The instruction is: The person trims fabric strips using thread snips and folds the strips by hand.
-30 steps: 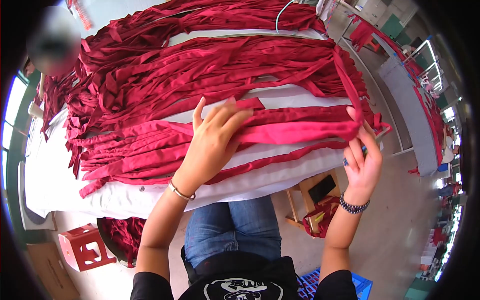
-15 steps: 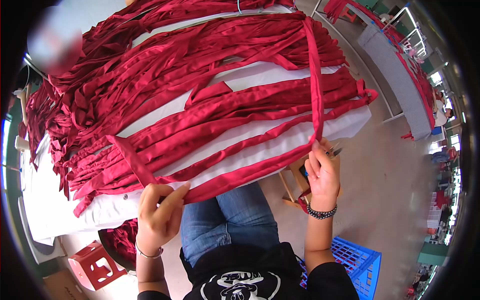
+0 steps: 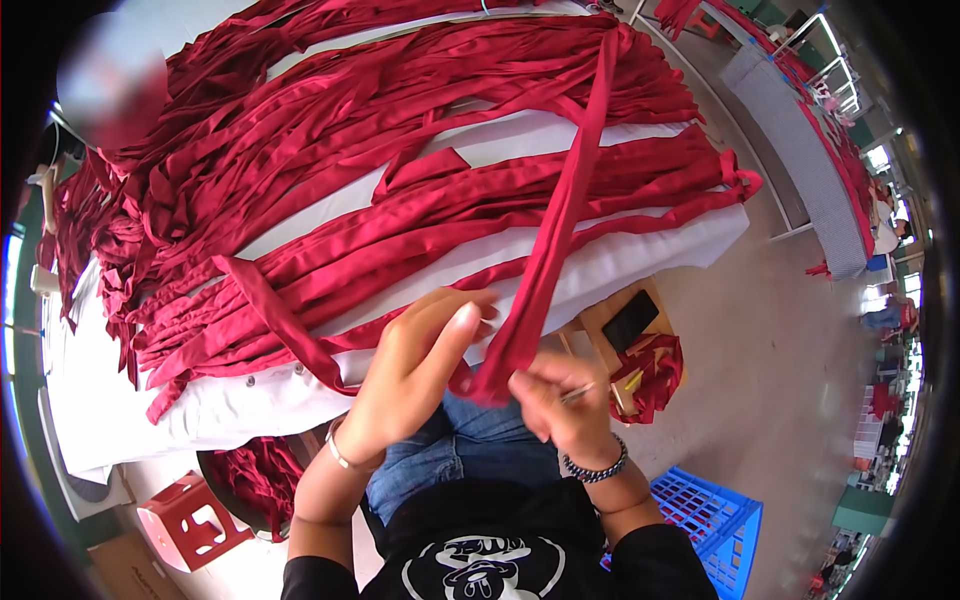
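A long red fabric strip (image 3: 548, 255) runs from the far side of the table down to my lap, folded over at its near end. My right hand (image 3: 568, 402) pinches this strip near the fold, thumb against the cloth. A thin metal tool (image 3: 578, 393), its kind unclear here, also sits among those fingers. Just left of the strip is my left hand (image 3: 410, 365), thumb and fingers apart, gripping nothing that I can see. Many more red strips (image 3: 380, 250) lie in long bundles across the white-covered table (image 3: 225, 415).
On a wooden stool (image 3: 600, 315) to the right lie a dark phone (image 3: 631, 316) and red cloth scraps (image 3: 655, 375). A blue plastic crate (image 3: 715, 520) stands at lower right. At lower left are a red stool (image 3: 190, 525) and a tub holding red fabric (image 3: 255, 480).
My right hand has moved left and toward my body, bringing the strip's end along. My left hand has let go of the strip and risen to the right.
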Action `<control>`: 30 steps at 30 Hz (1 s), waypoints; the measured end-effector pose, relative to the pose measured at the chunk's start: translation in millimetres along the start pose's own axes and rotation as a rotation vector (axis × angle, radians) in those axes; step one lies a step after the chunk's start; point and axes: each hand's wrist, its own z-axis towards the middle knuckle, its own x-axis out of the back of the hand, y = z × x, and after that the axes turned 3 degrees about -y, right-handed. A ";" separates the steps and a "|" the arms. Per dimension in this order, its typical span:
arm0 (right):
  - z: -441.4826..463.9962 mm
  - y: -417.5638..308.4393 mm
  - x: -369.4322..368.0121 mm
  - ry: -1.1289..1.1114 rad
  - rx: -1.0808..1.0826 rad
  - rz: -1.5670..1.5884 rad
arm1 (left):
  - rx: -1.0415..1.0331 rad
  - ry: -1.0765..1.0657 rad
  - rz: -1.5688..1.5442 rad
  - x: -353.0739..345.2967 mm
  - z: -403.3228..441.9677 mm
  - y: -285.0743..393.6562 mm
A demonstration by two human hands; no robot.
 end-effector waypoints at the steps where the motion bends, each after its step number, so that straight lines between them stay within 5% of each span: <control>1: -4.8 7.0 -2.9 -0.063 -0.004 -0.018 | 0.071 -0.070 0.121 3.7 8.9 -0.8; 6: -7.5 27.9 3.2 -0.251 0.161 -0.274 | 0.062 -0.023 0.162 -2.3 2.5 -9.6; 10: 9.7 38.4 20.7 0.117 -0.113 0.155 | 0.128 -0.068 0.026 -6.6 -20.4 -12.8; 17: 51.8 29.8 28.1 0.389 -0.092 0.160 | 0.248 -0.214 0.217 -0.4 -58.6 -21.6; 21: 37.5 19.3 17.8 0.244 -0.054 0.082 | 0.124 -0.281 0.345 21.2 -61.0 -26.2; 22: 30.8 19.4 14.9 0.161 -0.058 0.116 | 0.319 -0.303 0.239 27.3 -61.3 -23.6; 24: 19.6 17.2 9.9 -0.028 -0.060 0.119 | 0.030 -0.117 0.192 20.6 -51.7 -31.4; 26: 6.2 31.5 8.4 -0.209 -0.115 0.275 | 0.054 -0.043 0.161 12.6 -40.8 -26.2; 28: -0.1 42.2 4.1 -0.306 -0.101 0.231 | 0.344 -0.102 -0.181 9.7 -28.0 -18.4; 30: -6.1 49.2 1.0 -0.369 -0.147 0.289 | 0.414 -0.133 -0.138 6.5 -20.1 -12.5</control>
